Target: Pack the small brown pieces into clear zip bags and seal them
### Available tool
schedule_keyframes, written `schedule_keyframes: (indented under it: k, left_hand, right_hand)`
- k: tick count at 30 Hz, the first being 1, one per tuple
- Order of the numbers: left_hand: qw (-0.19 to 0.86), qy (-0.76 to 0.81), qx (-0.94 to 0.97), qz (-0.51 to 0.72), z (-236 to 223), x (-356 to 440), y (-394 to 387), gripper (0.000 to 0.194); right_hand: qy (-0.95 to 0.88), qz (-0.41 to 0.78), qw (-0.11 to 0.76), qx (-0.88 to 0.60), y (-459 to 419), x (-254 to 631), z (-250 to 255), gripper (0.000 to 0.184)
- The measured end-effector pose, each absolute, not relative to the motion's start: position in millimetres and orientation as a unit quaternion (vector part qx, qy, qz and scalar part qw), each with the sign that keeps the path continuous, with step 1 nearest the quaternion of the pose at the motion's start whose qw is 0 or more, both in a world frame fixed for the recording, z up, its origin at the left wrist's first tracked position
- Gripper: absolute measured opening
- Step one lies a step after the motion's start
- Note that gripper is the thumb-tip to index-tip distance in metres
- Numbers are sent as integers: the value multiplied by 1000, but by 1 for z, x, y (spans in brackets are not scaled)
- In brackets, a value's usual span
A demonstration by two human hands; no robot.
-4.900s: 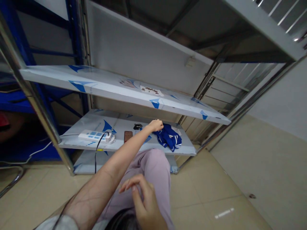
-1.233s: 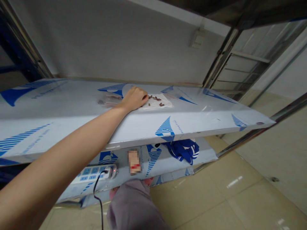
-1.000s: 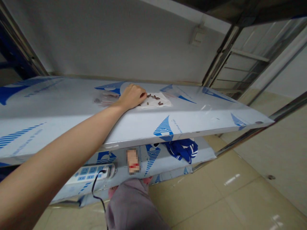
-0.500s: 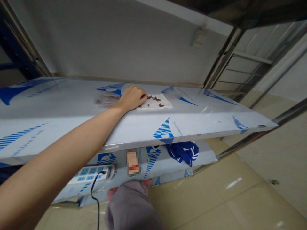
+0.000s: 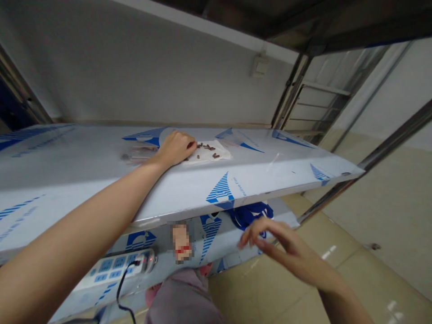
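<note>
My left hand [image 5: 174, 148] rests on the middle shelf [image 5: 84, 171] with its fingers curled at the edge of a white paper sheet [image 5: 211, 153]. Several small brown pieces [image 5: 206, 147] lie scattered on that sheet, and the fingertips touch the nearest ones; whether any piece is pinched is hidden. A clear plastic bag [image 5: 137, 153] lies just left of the hand. My right hand [image 5: 280, 245] hovers in the air below the shelf's front edge, fingers stretched out and apart, holding nothing.
On the lower shelf [image 5: 216, 234] lie a white power strip [image 5: 111, 270] with a black cable, a blurred small item [image 5: 181, 237] and a blue-and-white cloth [image 5: 249, 213]. My knee in grey-pink trousers [image 5: 184, 299] is at the bottom. Steel posts [image 5: 384, 153] stand right, over a tiled floor.
My right hand has come into view from the lower right, fingers spread. The left hand has stayed at the paper's edge. The view has shifted slightly to the right.
</note>
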State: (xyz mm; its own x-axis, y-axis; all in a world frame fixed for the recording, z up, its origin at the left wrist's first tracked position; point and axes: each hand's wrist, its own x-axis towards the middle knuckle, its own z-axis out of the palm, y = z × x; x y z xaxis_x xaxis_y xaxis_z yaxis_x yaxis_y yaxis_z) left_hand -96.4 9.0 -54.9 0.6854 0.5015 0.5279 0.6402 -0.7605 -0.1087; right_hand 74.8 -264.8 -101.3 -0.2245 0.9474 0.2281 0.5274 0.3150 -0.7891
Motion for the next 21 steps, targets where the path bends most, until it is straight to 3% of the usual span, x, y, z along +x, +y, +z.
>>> schedule_keyframes:
  k: [4,6,11,13,15,17,21]
  left_hand:
    - [139,-334,-895,-259,-50,-101,4,35]
    - [128,-344,-890,-271,-48,-103,4,35]
    - [111,-346,-887,-285,-49,-106,9,35]
    - [107,-341,-888,-287,-50,-105,10,35]
    - [87,-335,-895,-281,-52,-105,11,35]
    - [55,-334,-902,-268,-53,-104,12,35]
    - [10,-344,-898,-274,-56,-105,14,36]
  right_hand:
    - [-736,132,408,-524,-170,108,-56,15]
    - [-716,19,425,-553,-121,115,-34,23]
    - [-700,-100,202,-678,-23,119,-6,40]
    - [-673,-55,93,-732,-1,126,-10,48]
    - [-653,-19,39,-756,12,138,-20,40]
    - [-655,6,40,-754,16,151,-32,30]
    - [-629,-28,126,-766,14,167,-45,23]
